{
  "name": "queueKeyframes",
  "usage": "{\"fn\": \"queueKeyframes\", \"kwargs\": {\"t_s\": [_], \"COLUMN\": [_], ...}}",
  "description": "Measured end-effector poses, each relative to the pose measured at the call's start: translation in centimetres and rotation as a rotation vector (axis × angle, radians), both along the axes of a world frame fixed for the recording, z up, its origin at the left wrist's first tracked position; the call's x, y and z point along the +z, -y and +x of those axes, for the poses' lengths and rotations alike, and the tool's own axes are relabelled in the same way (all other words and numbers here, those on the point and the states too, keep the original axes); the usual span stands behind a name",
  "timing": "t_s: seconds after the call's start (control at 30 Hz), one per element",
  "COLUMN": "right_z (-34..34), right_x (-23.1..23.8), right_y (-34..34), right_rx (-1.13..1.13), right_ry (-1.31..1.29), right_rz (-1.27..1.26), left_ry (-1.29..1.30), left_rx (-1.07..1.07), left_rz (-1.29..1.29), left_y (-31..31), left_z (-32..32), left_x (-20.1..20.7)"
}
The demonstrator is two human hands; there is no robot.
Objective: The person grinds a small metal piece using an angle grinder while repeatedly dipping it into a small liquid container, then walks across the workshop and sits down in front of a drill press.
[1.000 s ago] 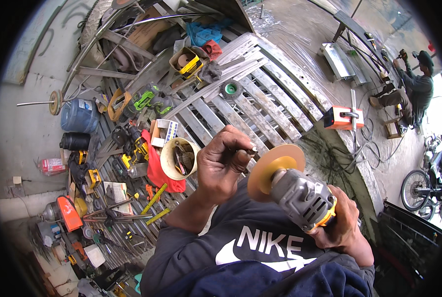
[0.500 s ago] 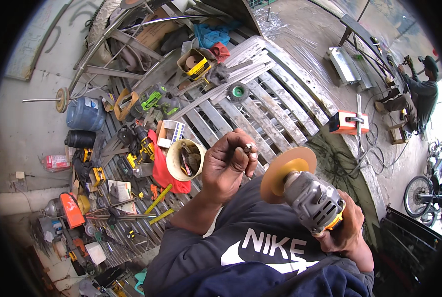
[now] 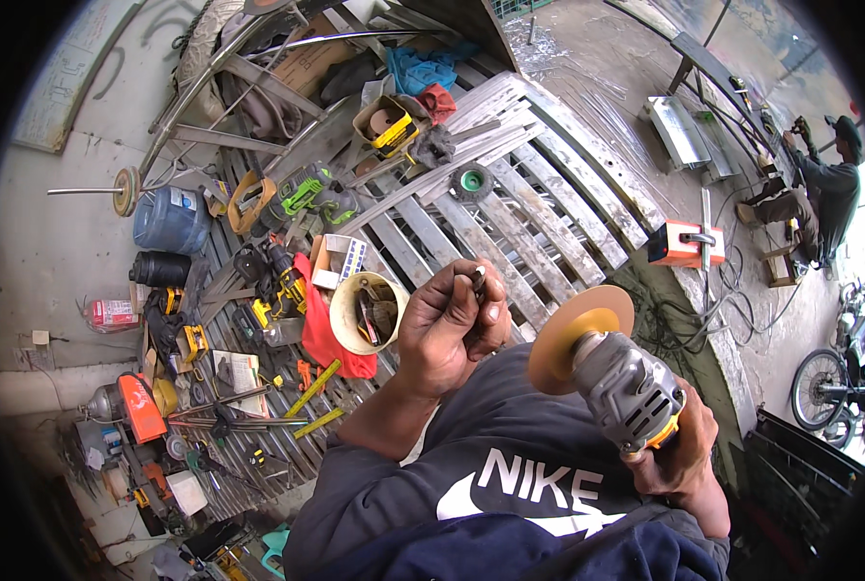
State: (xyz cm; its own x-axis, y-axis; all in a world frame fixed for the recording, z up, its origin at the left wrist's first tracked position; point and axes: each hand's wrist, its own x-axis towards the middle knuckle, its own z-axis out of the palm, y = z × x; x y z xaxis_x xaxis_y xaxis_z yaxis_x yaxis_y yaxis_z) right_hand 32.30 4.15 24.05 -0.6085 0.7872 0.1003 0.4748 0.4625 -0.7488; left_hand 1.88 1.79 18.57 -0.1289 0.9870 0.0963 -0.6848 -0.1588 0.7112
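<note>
My left hand (image 3: 444,324) is closed, pinching a small dark metal piece (image 3: 479,278) with a bright tip between thumb and fingers. Most of that piece is hidden by the fingers, so its exact kind does not show. In my right hand (image 3: 689,450) is a grey and yellow angle grinder (image 3: 628,389), gripped round its body. A thin tan disc (image 3: 570,351) is fitted on the grinder and faces my left hand, with a gap between them. Whether the disc spins cannot be told.
Beyond my hands lies a slatted metal bench (image 3: 519,247) with a small green-hubbed wheel (image 3: 471,182). To the left are a cream bucket (image 3: 341,327) of tools, a red cloth (image 3: 318,339) and several power tools. A person (image 3: 824,194) sits working at far right, near an orange machine (image 3: 679,244).
My left hand has turned slightly, its fingers curling more, and the small metal piece points more upward. The grinder and its disc have shifted a little to the right.
</note>
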Motion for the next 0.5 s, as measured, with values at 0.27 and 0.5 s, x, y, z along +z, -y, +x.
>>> {"fn": "queueKeyframes", "kwargs": {"t_s": [0.27,0.5], "right_z": [1.0,1.0], "right_x": [-0.9,-1.6], "right_y": [-0.1,-0.1], "right_rx": [-0.052,-0.061], "right_ry": [0.037,0.058], "right_rz": [-0.053,-0.088], "left_ry": [-1.27,-1.976], "left_rx": [0.194,-0.091], "left_rz": [-0.2,-0.623], "left_y": [-0.1,-0.6], "left_z": [-4.4,-7.0], "left_x": [-1.9,-11.3]}}
